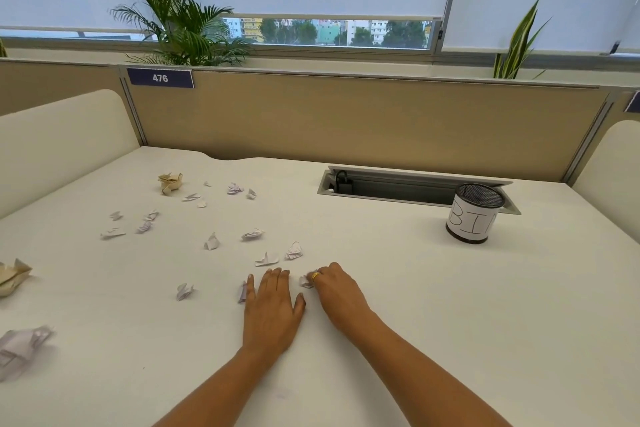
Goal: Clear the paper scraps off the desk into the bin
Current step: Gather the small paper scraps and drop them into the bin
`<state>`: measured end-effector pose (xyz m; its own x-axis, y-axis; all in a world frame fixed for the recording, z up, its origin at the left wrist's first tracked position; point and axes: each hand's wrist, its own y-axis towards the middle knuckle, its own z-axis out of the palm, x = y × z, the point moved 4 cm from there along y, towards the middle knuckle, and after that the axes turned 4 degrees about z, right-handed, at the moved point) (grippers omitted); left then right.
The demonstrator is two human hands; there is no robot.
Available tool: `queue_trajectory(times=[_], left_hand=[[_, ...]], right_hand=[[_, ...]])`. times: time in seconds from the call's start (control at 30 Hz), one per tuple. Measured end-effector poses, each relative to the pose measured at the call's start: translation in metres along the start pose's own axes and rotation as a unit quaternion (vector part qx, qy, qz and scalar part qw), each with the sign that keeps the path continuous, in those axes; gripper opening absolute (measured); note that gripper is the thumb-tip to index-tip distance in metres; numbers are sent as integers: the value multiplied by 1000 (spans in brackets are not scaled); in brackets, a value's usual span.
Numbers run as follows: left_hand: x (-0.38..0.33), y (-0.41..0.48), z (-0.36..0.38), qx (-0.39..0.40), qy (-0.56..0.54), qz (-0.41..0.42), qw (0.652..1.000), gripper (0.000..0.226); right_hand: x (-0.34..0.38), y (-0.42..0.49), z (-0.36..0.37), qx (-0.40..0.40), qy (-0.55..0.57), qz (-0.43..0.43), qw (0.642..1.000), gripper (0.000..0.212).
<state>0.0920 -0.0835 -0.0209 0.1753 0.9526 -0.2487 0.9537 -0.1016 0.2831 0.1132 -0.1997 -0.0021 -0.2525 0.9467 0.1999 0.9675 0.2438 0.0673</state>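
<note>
Several crumpled white paper scraps lie scattered over the left and middle of the white desk (398,288). My left hand (273,308) lies flat on the desk with straight fingers, its little finger touching a small scrap (242,292). My right hand (337,288) is beside it with fingers curled round another small scrap (306,281). Two more scraps (266,260) (294,251) lie just beyond my fingers. The bin (472,213), a black mesh cup wrapped in white paper marked BIN, stands far right.
A beige crumpled ball (170,182) sits far left at the back, another (13,277) at the left edge, and a larger white wad (20,350) near left. An open cable tray (398,185) lies behind the bin. Partition panels (346,121) enclose the desk.
</note>
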Motion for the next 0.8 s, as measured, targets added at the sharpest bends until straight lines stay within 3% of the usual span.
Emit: queue_trajectory(times=[0.37, 0.57, 0.7, 0.8], left_hand=[[-13, 9, 8, 45, -6, 22, 999, 49], [-31, 17, 14, 34, -15, 38, 999, 47], [-29, 16, 16, 27, -25, 37, 999, 47], [-29, 16, 17, 24, -31, 33, 999, 49]], right_hand=[[-33, -2, -17, 10, 146, 102, 984, 27], [-53, -4, -22, -50, 227, 161, 959, 28], [-48, 2, -20, -43, 285, 157, 944, 24], [-37, 7, -13, -13, 277, 146, 950, 38]])
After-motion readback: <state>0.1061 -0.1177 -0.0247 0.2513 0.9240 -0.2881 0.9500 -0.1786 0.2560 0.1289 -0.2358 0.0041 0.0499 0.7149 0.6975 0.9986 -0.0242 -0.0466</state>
